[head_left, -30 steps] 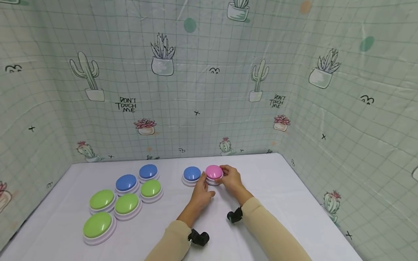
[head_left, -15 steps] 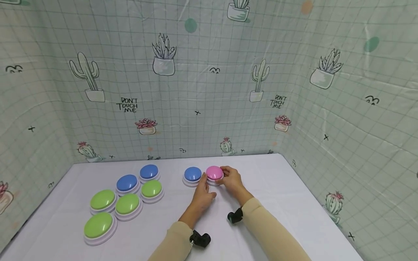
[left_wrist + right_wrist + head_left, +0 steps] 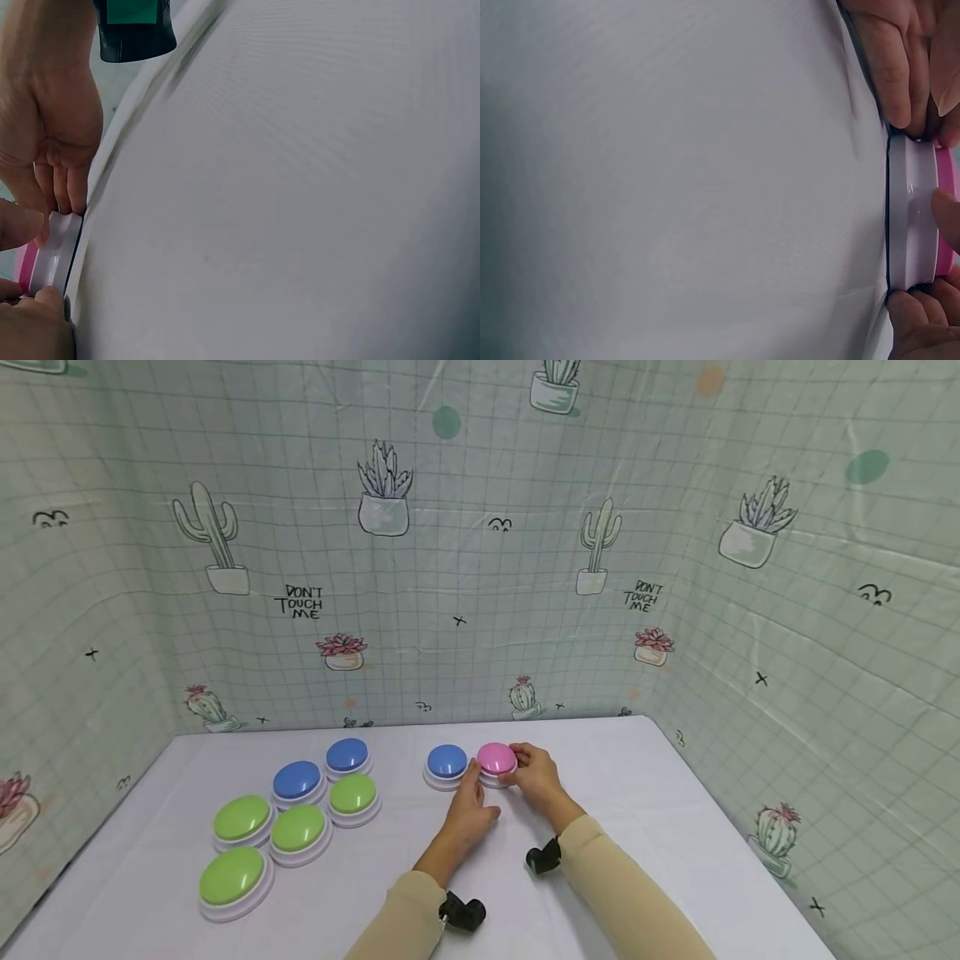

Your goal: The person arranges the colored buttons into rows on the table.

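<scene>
1. Two hands, both yours, flank the pink button [image 3: 496, 757], which sits flat on the table [image 3: 697, 852], cap up.
2. Your right hand [image 3: 538, 777] pinches the pink button, thumb against its near side and fingers at its right edge; gripping the sides probably spares the cap from being pressed.
3. Your left hand [image 3: 467, 818] touches its left side with straight fingers, thumb spread clear; presumably these fingers act as a stop against sliding.
4. Your forearms converge from in front of the pink button, leaving its cap in your sight.
5. Just left of the pink button sits the single blue button [image 3: 447, 761]; your left fingertips hide whether the bases touch.
6. Well left of the pink button, the blue pair [image 3: 298, 779] and four green buttons [image 3: 298, 827] are grouped, perhaps set apart to give your arms room.
</scene>
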A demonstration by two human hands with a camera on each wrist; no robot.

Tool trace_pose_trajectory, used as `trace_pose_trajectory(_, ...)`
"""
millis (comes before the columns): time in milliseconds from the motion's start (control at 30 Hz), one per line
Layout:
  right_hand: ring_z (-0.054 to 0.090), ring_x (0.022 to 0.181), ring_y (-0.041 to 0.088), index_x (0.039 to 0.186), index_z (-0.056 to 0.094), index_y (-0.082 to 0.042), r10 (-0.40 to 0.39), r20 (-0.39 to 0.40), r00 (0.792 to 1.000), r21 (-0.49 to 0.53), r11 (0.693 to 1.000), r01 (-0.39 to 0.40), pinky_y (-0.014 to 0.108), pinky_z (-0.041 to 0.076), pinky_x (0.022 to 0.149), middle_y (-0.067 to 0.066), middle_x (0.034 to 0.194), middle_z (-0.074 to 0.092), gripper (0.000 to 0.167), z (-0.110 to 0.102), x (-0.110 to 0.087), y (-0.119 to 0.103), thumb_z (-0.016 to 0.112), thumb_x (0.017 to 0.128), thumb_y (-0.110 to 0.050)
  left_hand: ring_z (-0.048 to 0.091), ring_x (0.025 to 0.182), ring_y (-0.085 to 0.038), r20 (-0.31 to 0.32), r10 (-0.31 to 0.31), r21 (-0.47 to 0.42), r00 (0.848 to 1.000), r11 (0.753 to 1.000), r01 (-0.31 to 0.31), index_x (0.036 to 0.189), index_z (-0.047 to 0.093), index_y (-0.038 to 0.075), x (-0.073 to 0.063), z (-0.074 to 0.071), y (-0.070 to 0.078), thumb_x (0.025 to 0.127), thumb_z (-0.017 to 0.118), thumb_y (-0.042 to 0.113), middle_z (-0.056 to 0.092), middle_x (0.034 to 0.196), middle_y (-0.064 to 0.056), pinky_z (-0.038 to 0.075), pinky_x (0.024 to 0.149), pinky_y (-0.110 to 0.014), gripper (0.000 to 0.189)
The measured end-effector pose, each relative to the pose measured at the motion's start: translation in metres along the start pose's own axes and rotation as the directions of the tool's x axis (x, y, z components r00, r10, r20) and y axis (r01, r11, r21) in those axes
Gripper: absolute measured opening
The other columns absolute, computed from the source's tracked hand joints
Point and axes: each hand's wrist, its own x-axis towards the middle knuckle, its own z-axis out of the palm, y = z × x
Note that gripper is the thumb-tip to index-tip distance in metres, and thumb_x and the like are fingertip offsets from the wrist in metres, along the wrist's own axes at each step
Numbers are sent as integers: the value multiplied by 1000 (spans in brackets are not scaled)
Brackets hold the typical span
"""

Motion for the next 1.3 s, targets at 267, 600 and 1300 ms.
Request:
trace_pose_trajectory(267,53,140,41,142,57,9,6,-3,1000,-10,1000,-6,50,44,117,29,147,56,62,0,-3,-1,78,84,12,18,156,-45,22,4,35,1000,999,-5,159,18,-16,-4,-3,0,78,60,-21,7,171,-32,23,126,-50,92)
trace_pose_trajectory(600,53,140,40,141,60,6,37,14,999,-85,996,-36,50,43,118,27,146,57,61,-3,-10,-5,82,84,6,18,156,-46,26,4,5,1000,1000,-4,158,19,-18,-13,-5,1,77,58,-21,7,171,-31,24,126,-50,90)
trace_pose_trajectory(1300,51,141,41,140,60,7,66,-24,998,-75,995,-68,52,39,120,29,145,57,61,-3,-20,-3,84,85,3,26,155,-42,-31,-36,-11,999,999,36,157,29,-15,-19,-6,4,85,66,-15,19,172,-25,31,124,-47,81)
